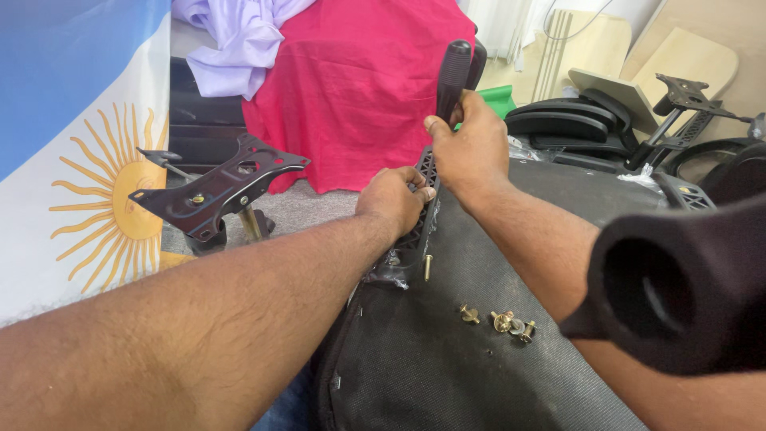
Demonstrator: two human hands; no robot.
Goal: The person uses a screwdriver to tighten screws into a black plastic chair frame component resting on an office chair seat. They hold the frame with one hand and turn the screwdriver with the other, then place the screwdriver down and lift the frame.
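Black armrest bracket [421,209] gripped by left hand [392,201]; right hand [472,144] clamps screwdriver handle [453,76].

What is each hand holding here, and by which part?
Right hand grips the black tool handle at its lower end. Left hand holds the black latticed chair bracket by its upper edge.

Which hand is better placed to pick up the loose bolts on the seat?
Probably the left hand: it only steadies the bracket and is free to let go. The right hand has its grip around the tool handle. The bolts lie between both forearms.
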